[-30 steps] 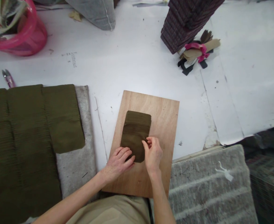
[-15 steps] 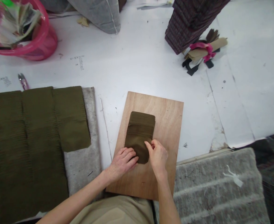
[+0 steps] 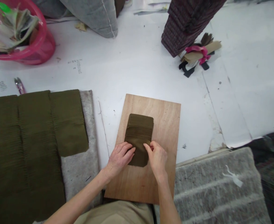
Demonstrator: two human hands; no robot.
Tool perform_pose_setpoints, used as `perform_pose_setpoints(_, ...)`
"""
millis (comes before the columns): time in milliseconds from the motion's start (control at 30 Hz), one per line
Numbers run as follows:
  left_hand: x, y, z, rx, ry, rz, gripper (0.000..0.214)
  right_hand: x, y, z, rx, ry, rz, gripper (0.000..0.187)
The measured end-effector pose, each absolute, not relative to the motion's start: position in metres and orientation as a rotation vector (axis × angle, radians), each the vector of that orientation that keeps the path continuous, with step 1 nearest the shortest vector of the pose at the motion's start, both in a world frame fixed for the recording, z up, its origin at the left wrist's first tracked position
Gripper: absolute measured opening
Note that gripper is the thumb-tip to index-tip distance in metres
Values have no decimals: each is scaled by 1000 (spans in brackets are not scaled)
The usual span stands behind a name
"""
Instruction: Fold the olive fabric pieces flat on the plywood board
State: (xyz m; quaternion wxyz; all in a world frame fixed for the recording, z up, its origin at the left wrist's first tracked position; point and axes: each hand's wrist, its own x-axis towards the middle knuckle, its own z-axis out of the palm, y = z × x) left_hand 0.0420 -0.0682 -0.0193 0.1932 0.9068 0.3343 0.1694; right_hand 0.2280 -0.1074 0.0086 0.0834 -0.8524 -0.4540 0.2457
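A stack of overlapping olive fabric pieces (image 3: 140, 121) lies on a plywood board (image 3: 166, 124) in front of me. The nearest piece, an olive fabric piece (image 3: 139, 157) with clipped lower corners, covers the lower end of the stack. My left hand (image 3: 121, 155) grips this piece's left edge, fingers bent and close together. At its right edge, my right hand (image 3: 157, 155) pinches the cloth between thumb and fingers. The fingertips hide the edges they hold. Slight ripples show in the cloth between my hands.
Rows of olive pieces (image 3: 34, 130) lie on a grey felt mat (image 3: 77, 174) at left. Behind them are pink-handled snips (image 3: 19, 86) and a pink bucket (image 3: 41, 46). A dark patterned fabric stack (image 3: 185, 21) and tied scraps (image 3: 198, 56) are at back right.
My left hand has moved up along the piece's left edge, away from its lower corner. The right hand keeps its pinch on the right edge. The whole view has shifted slightly.
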Motion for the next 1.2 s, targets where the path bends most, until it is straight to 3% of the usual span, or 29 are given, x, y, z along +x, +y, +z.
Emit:
perform_pose_setpoints(467,48,-51,-31,2569,946,426,27,227,-103,9,-2495,-1223,722,24)
perform_pose_setpoints(1200,67,-7,-3,2414,1040,149,26,245,-97,11,-2224,-1218,904,15)
